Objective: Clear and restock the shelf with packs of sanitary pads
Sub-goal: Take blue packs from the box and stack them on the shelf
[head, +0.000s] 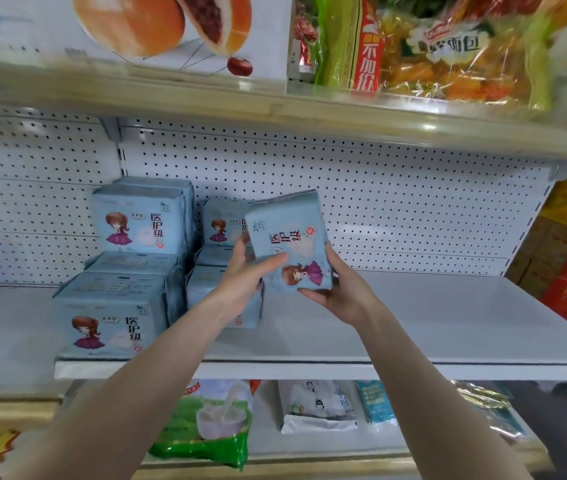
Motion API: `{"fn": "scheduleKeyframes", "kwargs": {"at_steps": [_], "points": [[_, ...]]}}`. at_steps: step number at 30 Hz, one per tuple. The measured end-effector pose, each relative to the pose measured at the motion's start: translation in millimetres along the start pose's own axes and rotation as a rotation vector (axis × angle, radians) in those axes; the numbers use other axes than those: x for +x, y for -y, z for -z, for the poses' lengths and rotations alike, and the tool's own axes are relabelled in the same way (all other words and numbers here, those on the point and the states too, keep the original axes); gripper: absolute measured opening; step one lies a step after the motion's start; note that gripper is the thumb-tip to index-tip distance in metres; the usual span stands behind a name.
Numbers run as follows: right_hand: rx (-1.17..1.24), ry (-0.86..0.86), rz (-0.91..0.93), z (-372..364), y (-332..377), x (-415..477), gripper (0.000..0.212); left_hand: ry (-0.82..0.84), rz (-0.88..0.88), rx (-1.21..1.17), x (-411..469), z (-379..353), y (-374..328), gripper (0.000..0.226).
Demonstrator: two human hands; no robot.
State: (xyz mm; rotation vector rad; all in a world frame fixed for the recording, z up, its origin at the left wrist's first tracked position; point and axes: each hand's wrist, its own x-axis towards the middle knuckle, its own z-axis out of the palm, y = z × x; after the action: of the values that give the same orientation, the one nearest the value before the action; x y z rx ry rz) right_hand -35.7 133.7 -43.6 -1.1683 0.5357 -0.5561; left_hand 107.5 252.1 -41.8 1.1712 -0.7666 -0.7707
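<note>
Our left hand (245, 275) and right hand (342, 294) both grip one pack (289, 242), long axis near 12 o'clock. The stack (202, 292) is at 9, nearer our left hand.

Both bare forearms reach up and forward across the front edge of the shelf (413, 323), converging near its middle. Left hand (244, 275) grips the pack (285, 237) from its left side, thumb laid across the front face, fingers tucked behind. Right hand (342, 294) cups the pack's lower right corner, fingers curled under the bottom, thumb up along the right edge. Both hands are raised off the shelf board
</note>
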Motion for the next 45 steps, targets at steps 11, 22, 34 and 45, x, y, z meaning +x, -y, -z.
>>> {"fn": "scheduleKeyframes", "kwargs": {"at_steps": [11,22,34,45], "points": [[-0.161,-0.091,0.116,-40,21,8,0.038,-0.085,-0.038,0.295,-5,54,-30,0.089],[-0.278,-0.049,-0.011,-57,-38,25,0.051,-0.427,-0.039,0.392,-20,95,-1,0.085],[-0.237,-0.109,-0.098,-72,-89,24,0.050,-0.373,0.003,0.588,-44,114,45,0.069],[-0.302,-0.140,-0.105,-79,-104,29,0.040,-0.359,0.068,0.499,-44,119,56,0.073]]}}
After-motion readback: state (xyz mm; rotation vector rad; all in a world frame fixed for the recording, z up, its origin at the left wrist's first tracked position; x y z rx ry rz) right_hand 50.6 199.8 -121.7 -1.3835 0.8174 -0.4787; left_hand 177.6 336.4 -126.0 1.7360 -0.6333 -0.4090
